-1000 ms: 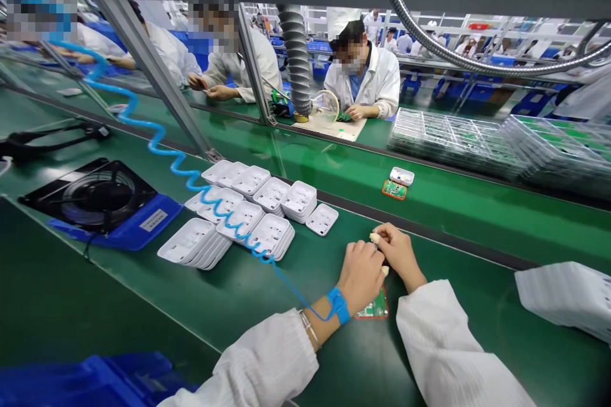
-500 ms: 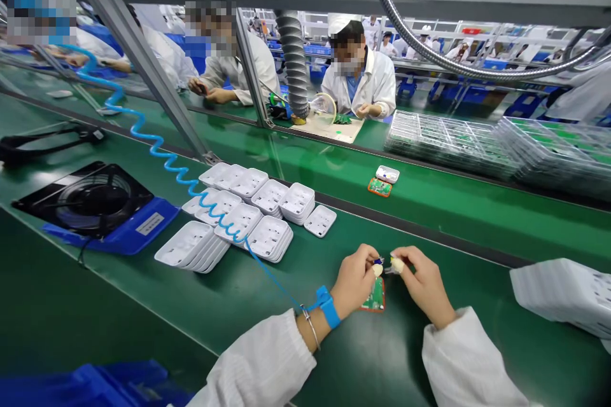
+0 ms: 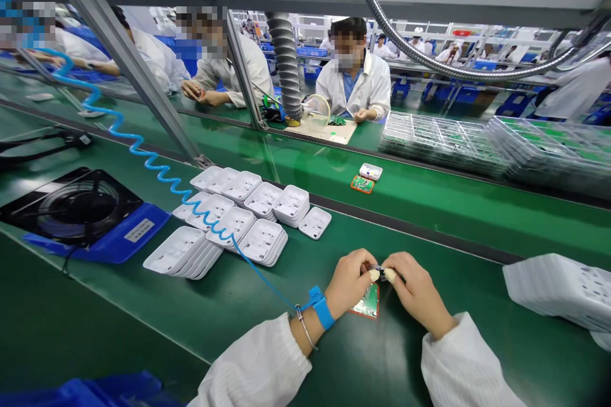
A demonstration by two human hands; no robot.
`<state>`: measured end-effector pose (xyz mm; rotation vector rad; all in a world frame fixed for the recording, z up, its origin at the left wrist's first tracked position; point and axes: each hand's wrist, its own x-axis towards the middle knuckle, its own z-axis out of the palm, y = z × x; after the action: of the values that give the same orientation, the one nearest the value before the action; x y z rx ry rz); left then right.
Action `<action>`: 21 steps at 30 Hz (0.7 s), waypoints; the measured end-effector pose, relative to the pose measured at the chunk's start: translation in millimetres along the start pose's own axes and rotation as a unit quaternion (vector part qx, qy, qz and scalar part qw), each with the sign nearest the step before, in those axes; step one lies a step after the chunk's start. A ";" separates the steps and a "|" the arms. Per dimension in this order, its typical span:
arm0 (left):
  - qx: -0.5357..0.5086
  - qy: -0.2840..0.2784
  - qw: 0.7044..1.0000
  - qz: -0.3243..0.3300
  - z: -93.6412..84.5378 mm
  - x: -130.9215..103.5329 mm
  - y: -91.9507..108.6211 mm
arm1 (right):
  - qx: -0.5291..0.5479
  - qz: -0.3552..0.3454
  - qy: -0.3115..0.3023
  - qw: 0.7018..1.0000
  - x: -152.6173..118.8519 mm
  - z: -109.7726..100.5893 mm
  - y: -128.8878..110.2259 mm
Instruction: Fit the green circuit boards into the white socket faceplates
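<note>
My left hand and my right hand meet fingertip to fingertip over the bench. Both are closed on a small dark and silvery part, mostly hidden by the fingers, so its kind does not show. Pale covers sit on the thumb tips. Just below the fingers is a green circuit board with an orange-red edge, partly behind my left hand; whether it touches that hand I cannot tell. A blue wrist strap with a cord circles my left wrist.
Stacked white plastic covers stand left, and more white covers lean at right. A fan lies far left. Across the green belt, carrying another board and white cover, are clear trays and a co-worker.
My right hand has closed in on my left, and the fingertips now meet around the small part. The board and white cover on the belt have shifted left. The view has moved slightly.
</note>
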<state>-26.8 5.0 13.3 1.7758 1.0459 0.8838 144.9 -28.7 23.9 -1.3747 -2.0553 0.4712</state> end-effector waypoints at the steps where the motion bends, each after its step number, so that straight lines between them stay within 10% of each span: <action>1: 0.004 -0.001 1.000 0.000 0.0 0.2 -0.2 | -0.001 0.000 0.000 1.000 0.0 -0.2 0.0; 21: 0.201 -0.028 0.971 0.125 -0.9 -2.1 -2.7 | -0.010 -0.026 0.000 1.000 0.1 10.3 -0.4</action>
<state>-29.2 4.1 10.8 2.2983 1.0306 0.8056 137.7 -28.3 16.4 -1.3290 -2.0963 0.4291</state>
